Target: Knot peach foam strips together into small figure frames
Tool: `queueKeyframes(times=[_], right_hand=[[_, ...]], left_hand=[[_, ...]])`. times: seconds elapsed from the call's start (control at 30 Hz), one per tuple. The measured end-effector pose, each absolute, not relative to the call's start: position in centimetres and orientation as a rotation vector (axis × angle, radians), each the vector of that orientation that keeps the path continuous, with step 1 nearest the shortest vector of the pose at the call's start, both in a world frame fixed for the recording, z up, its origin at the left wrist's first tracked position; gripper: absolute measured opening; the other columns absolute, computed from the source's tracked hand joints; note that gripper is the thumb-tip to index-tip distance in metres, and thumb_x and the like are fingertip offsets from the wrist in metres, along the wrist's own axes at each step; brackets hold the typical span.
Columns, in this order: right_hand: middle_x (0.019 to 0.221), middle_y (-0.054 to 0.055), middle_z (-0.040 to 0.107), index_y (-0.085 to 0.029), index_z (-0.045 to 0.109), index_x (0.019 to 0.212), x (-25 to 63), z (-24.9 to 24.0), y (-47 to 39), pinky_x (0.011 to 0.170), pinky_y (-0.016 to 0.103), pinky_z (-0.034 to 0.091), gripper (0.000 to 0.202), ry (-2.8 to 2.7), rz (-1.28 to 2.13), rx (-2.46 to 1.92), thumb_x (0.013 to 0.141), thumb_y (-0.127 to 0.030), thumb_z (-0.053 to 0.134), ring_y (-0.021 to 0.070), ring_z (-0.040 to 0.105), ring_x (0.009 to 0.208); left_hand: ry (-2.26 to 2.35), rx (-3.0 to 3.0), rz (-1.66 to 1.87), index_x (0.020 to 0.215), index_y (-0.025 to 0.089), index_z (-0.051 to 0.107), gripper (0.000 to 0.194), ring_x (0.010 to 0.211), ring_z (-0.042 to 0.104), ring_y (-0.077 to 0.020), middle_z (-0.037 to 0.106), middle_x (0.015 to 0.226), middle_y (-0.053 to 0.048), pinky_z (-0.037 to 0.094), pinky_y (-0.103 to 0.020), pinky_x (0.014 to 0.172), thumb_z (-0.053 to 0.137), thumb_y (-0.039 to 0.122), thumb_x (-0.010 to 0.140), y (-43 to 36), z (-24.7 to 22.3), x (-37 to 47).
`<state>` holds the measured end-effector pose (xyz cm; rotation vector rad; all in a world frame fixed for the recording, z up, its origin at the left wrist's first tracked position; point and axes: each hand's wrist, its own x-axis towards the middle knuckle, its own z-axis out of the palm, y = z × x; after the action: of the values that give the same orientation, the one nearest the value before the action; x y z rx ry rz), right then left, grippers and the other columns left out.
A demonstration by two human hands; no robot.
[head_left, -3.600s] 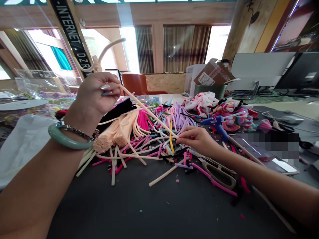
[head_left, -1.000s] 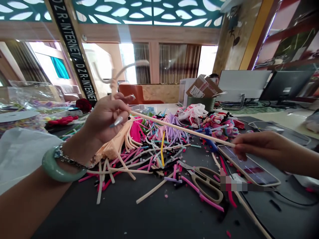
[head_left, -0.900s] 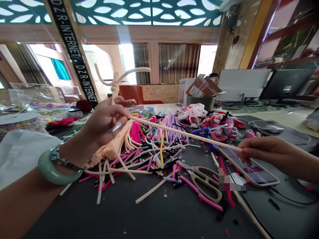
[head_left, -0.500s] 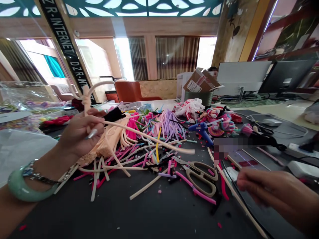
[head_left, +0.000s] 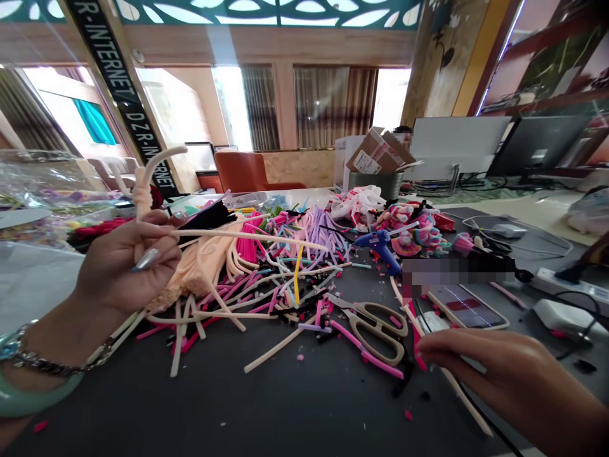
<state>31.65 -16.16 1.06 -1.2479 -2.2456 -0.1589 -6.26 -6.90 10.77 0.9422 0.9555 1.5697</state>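
Observation:
My left hand (head_left: 128, 266) is closed on a cream pipe cleaner piece (head_left: 143, 193), with stems twisted round each other above the fingers. One long stem (head_left: 247, 236) sticks out from the fingertips to the right, over the pile. My right hand (head_left: 504, 374) hovers low at the right, thumb and fingertips together; whatever is between them I cannot make out. Beneath it run a loose cream pipe cleaner (head_left: 469, 403) and a black cable. Scissors (head_left: 378, 327) with tan handles lie left of this hand. Bundled peach pipe cleaners (head_left: 202, 263) are beside my left hand.
Mixed pipe cleaner offcuts (head_left: 266, 298) cover the middle of the dark table (head_left: 266, 412). Behind them lies a blue glue gun (head_left: 380, 244). A phone (head_left: 469, 306), white adapter (head_left: 564, 320) and power strip (head_left: 571, 282) sit at right. Monitors and a cardboard box (head_left: 378, 152) stand farther back.
My left hand has moved left with the pipe cleaner piece, and its long stem now points more level. My right hand has shifted left, uncovering more of the phone. The view has shifted slightly.

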Motion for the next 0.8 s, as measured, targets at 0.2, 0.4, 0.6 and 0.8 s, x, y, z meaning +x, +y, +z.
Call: queueKeyframes(times=[0.2, 0.4, 0.6, 0.8], right_hand=[[0.102, 0.008, 0.071, -0.019, 0.059, 0.11, 29.1, 4.0, -15.4, 0.083, 0.033, 0.052, 0.027, -2.107, -0.555, -1.141, 0.087, -0.018, 0.045, 0.0215, 0.067, 0.091], [0.128, 0.016, 0.056, -0.012, 0.044, 0.128, 24.4, 4.8, -13.6, 0.097, 0.05, 0.04, 0.058, -2.292, -0.58, -0.961, 0.083, -0.048, 0.054, 0.0305, 0.052, 0.116], [0.097, 0.005, 0.07, -0.017, 0.045, 0.123, 22.0, 3.3, -11.3, 0.066, 0.027, 0.046, 0.035, -2.509, -0.092, -1.038, 0.089, -0.011, 0.04, 0.017, 0.066, 0.079], [0.077, 0.0, 0.069, -0.023, 0.056, 0.102, 23.4, 3.4, -9.9, 0.051, 0.025, 0.031, 0.024, -2.539, -0.14, -1.253, 0.087, -0.011, 0.042, 0.0151, 0.065, 0.061]], left_hand=[[0.942, 0.993, 1.518, 0.072, 0.015, 0.054, 0.031, 0.025, 0.035, -0.0023, 0.058, 0.048, 0.003, 0.032, -0.013, 0.031, 0.035, -0.009, 0.066, -8.6, 10.0, -5.1], [0.893, 1.072, 1.367, 0.078, 0.019, 0.055, 0.025, 0.024, 0.034, -0.0044, 0.046, 0.038, 0.007, 0.032, -0.015, 0.031, 0.048, -0.001, 0.064, -8.9, 8.2, -3.3], [0.827, 1.051, 1.264, 0.08, 0.018, 0.051, 0.026, 0.033, 0.049, -0.0068, 0.054, 0.055, 0.006, 0.042, -0.016, 0.033, 0.056, -0.001, 0.064, -7.9, 6.2, -2.9], [0.847, 1.338, 1.107, 0.082, 0.017, 0.057, 0.02, 0.057, 0.064, -0.0154, 0.063, 0.081, -0.002, 0.053, -0.025, 0.05, 0.065, 0.006, 0.068, -6.1, 5.1, -3.7]])
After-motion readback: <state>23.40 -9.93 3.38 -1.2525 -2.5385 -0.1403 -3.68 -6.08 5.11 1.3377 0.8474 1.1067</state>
